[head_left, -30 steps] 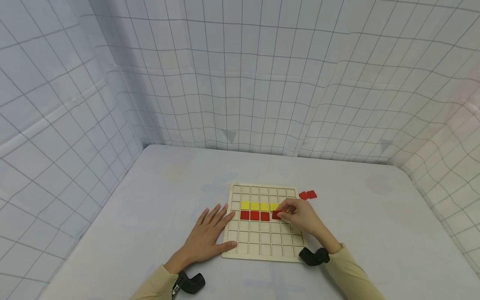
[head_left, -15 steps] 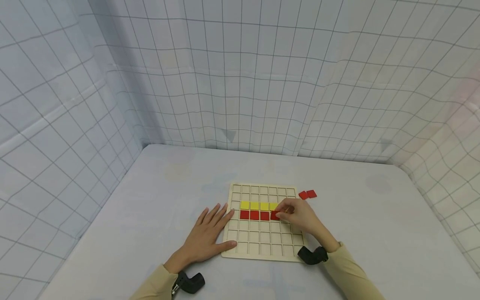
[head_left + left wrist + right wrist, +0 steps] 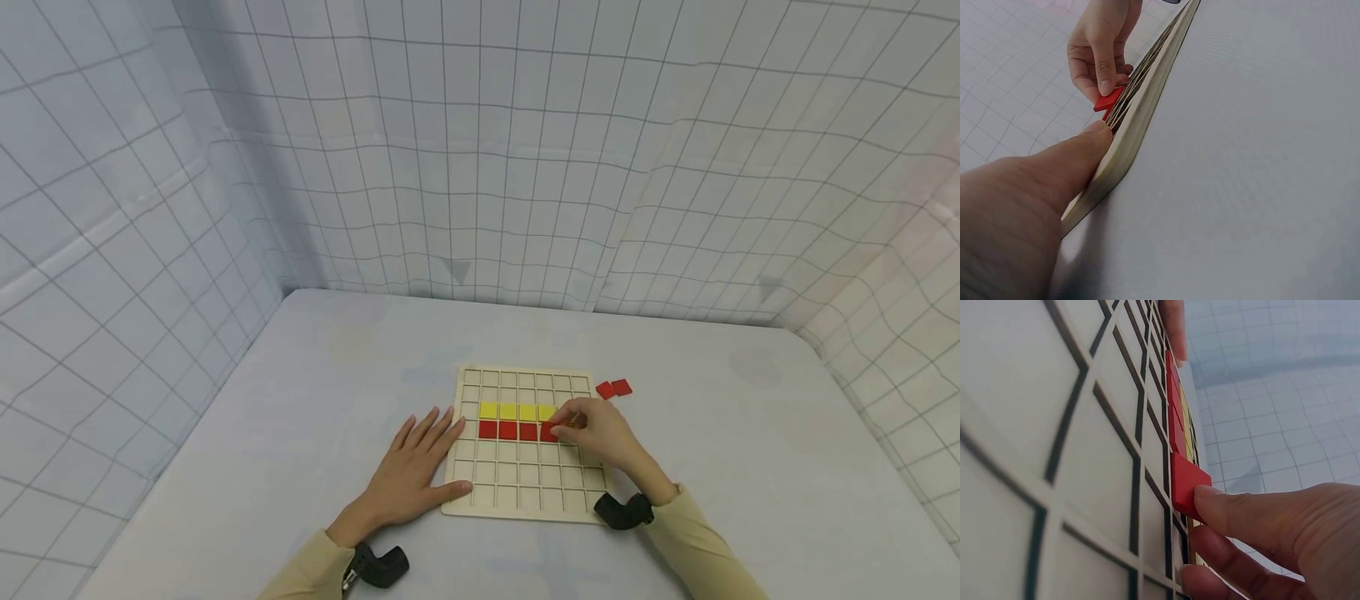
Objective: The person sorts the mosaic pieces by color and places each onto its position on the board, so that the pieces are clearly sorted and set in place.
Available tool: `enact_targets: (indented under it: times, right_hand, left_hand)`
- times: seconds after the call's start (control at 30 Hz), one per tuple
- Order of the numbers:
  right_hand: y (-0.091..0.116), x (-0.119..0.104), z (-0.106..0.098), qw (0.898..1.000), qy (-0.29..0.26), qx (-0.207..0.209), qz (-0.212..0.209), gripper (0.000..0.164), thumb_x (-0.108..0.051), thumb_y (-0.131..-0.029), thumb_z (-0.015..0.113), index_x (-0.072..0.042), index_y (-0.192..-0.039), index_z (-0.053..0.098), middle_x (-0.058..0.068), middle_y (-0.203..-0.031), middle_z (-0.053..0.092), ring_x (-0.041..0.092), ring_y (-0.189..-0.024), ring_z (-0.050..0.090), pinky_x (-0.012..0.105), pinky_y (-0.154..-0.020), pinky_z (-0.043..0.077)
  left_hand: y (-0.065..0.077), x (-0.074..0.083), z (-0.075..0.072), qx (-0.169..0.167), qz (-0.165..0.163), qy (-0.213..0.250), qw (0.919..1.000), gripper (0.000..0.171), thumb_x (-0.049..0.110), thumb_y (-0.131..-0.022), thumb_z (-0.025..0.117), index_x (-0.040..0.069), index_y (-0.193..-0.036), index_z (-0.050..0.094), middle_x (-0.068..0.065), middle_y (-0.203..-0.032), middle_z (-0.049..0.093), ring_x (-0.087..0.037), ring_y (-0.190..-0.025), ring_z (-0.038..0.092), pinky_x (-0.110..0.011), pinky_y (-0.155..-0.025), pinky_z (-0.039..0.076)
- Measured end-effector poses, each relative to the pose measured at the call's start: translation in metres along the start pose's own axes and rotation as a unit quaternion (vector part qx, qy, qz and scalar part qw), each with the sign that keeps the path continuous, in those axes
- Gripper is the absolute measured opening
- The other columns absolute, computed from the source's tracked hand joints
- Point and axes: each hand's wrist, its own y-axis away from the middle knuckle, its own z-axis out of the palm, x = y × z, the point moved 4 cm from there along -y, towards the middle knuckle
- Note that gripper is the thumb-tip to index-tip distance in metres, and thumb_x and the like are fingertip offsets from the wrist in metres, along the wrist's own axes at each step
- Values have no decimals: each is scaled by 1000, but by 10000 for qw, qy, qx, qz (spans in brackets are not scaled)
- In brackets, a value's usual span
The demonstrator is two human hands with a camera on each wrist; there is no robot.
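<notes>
A pale wooden board (image 3: 508, 497) with a grid of square recesses lies on the table. My right hand (image 3: 603, 435) pinches a red square tile (image 3: 1188, 481) between thumb and fingers. In the right wrist view this tile is tilted, with its near side raised above the grid. Three red tiles (image 3: 507, 430) lie in a row to its left. Behind them runs a row of yellow tiles (image 3: 507, 412), its right end partly hidden by the right hand. My left hand (image 3: 408, 479) rests with spread fingers at the board's left edge, thumb (image 3: 1079, 150) and fingertips touching the rim.
Two loose red tiles (image 3: 621, 387) lie on the white tabletop (image 3: 360, 350) beyond the board's right back corner. Grid-patterned cloth walls (image 3: 480, 208) rise behind and at both sides. A black wrist device (image 3: 622, 510) sits close to the board's right front corner.
The right hand has brought the pinched red tile slightly left, over the cell beside the other red tiles. The left hand has stayed in place.
</notes>
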Motion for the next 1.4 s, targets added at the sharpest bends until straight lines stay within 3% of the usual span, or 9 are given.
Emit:
enact_targets:
  times: [0.57,1.07,1.4]
  right_hand:
    - [2,-3,2,9990,322,108,-284,13,-13,-78,79,-19,-72,69,-13,-72,58,10,-64,48,28,-58,41]
    - [5,-3,1,9987,305,-22,-415,12,-13,-78,79,-18,-74,69,-11,-72,57,11,-64,48,27,-58,42]
    - [7,2,-6,9955,-35,-466,-825,6,-15,-83,75,-18,-83,70,-13,-77,60,9,-68,51,25,-61,46]
  left_hand:
    - [1,1,-2,50,13,-65,10000,86,63,-88,51,11,-151,26,-7,-156,20,-27,-142,13,-48,-112,5]
    - [0,0,0,-24,20,-57,10000,79,61,-89,50,16,-151,30,-7,-156,17,-27,-143,11,-49,-112,4]
    - [0,1,0,-134,-27,-18,9999,78,60,-89,51,17,-151,30,-7,-156,17,-26,-143,10,-48,-112,4]
